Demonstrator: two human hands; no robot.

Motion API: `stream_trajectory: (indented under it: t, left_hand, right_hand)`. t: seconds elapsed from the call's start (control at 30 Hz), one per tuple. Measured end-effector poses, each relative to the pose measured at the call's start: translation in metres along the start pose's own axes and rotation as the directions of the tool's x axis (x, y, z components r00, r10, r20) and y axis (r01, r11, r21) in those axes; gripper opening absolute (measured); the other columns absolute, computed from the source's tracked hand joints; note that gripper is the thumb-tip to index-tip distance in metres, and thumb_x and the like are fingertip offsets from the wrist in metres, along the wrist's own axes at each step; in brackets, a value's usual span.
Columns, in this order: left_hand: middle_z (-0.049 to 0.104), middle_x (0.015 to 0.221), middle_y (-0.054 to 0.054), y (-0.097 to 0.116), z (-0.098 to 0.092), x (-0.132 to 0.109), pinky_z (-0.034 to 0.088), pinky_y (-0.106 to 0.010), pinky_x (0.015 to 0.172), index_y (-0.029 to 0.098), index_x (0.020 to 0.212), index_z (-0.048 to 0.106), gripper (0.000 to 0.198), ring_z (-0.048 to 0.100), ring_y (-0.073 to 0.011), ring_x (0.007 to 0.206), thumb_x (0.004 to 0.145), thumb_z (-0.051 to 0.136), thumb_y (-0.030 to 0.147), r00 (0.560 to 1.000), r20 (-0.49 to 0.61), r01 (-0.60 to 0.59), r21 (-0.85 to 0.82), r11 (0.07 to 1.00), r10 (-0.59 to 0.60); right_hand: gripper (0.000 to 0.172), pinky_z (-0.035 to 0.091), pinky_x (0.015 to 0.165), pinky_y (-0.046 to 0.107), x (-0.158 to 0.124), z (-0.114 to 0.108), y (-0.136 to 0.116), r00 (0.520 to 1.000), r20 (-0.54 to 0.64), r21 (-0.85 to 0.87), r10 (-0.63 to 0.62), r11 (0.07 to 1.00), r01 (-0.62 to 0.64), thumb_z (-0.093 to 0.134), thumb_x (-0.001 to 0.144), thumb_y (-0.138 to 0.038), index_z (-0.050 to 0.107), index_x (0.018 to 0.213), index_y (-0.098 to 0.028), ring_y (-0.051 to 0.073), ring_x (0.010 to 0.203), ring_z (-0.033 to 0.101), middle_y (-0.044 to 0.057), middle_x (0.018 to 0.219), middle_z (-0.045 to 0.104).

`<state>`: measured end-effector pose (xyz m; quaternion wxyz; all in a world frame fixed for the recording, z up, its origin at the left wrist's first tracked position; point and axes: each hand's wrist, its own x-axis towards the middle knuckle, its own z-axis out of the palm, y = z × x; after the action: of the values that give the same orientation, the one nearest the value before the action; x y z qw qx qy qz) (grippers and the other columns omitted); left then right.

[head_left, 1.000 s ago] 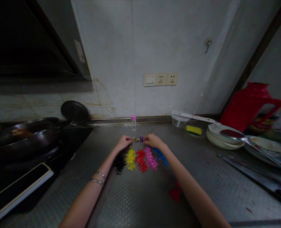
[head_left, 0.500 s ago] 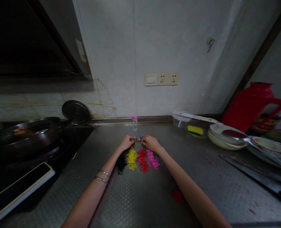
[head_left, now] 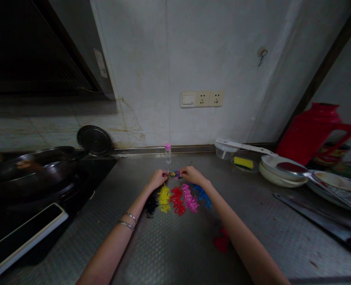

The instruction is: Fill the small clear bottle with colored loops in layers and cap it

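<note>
My left hand [head_left: 158, 178] and my right hand [head_left: 191, 174] rest on the steel counter with fingers curled, both pinching at a small mixed-colour heap of tiny bands [head_left: 174, 173] between them. In front of the hands lie sorted piles: black [head_left: 150, 204], yellow [head_left: 164, 198], red [head_left: 177, 200], pink [head_left: 189, 198] and blue [head_left: 203, 194]. A small clear bottle with a pink cap [head_left: 167, 152] stands upright just behind the heap. Two bracelets sit on my left wrist.
A dark wok [head_left: 35, 166] and a round lid [head_left: 94, 140] sit on the cooktop at left. At right are a clear tub [head_left: 224, 150], a yellow sponge [head_left: 243, 162], stacked plates [head_left: 282, 170] and a red jug [head_left: 314, 132]. A red scrap [head_left: 221, 243] lies under my right forearm.
My right hand shifted slightly right, so the blue pile shows again. Both hands stay at the mixed heap.
</note>
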<state>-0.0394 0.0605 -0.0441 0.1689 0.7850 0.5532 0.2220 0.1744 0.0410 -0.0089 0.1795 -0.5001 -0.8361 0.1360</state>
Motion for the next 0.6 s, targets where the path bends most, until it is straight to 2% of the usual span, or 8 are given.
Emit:
stream_trajectory:
  t: [0.2,0.33,0.4,0.5,0.6]
  left_hand:
    - [0.067,0.073,-0.005,0.001,-0.001,0.000,0.042,-0.022,0.065,0.012,0.082,0.070,0.025,0.057,-0.0134,0.066,0.069,0.050,0.019,1.000,-0.007,0.008,-0.010,1.000,-0.008]
    - [0.066,0.069,-0.004,0.000,-0.005,0.002,0.041,-0.021,0.062,0.011,0.079,0.070,0.024,0.055,-0.0127,0.063,0.067,0.051,0.018,1.000,-0.007,-0.029,-0.042,0.999,0.029]
    - [0.066,0.066,-0.004,-0.002,-0.011,0.003,0.040,-0.021,0.060,0.010,0.076,0.070,0.023,0.054,-0.0124,0.061,0.066,0.051,0.017,0.998,0.020,-0.051,-0.076,0.996,0.053]
    - [0.066,0.066,-0.004,-0.005,-0.027,0.006,0.040,-0.021,0.059,0.008,0.074,0.070,0.023,0.054,-0.0120,0.060,0.064,0.051,0.017,0.992,0.107,-0.053,-0.144,0.988,0.069]
    - [0.066,0.065,-0.003,-0.009,-0.045,0.005,0.039,-0.020,0.059,0.009,0.071,0.070,0.021,0.053,-0.0112,0.059,0.061,0.053,0.017,0.961,0.266,-0.034,-0.182,0.983,0.083]
  right_hand:
    - [0.022,0.041,0.058,0.018,-0.004,-0.030,0.037,0.985,0.147,0.090,0.090,0.990,-0.104,0.052,0.067,-0.013,0.070,0.079,-0.012,0.013,0.066,0.059,0.005,0.072,0.068]
    - [0.024,0.039,0.050,0.016,-0.013,-0.037,0.058,0.932,0.288,0.061,0.222,0.966,-0.249,0.051,0.063,-0.010,0.071,0.077,-0.012,0.010,0.056,0.056,0.003,0.068,0.067]
    - [0.025,0.038,0.048,0.015,-0.016,-0.037,0.063,0.906,0.320,0.034,0.278,0.952,-0.305,0.050,0.063,-0.010,0.071,0.077,-0.014,0.009,0.053,0.055,0.002,0.065,0.067]
    - [0.023,0.038,0.051,0.015,-0.013,-0.035,0.063,0.927,0.255,0.005,0.274,0.959,-0.285,0.051,0.064,-0.011,0.071,0.077,-0.014,0.010,0.059,0.058,0.003,0.070,0.068]
    - [0.022,0.039,0.056,0.015,-0.006,-0.031,0.055,0.968,0.140,0.000,0.210,0.977,-0.213,0.052,0.067,-0.012,0.070,0.080,-0.013,0.012,0.069,0.060,0.005,0.076,0.069]
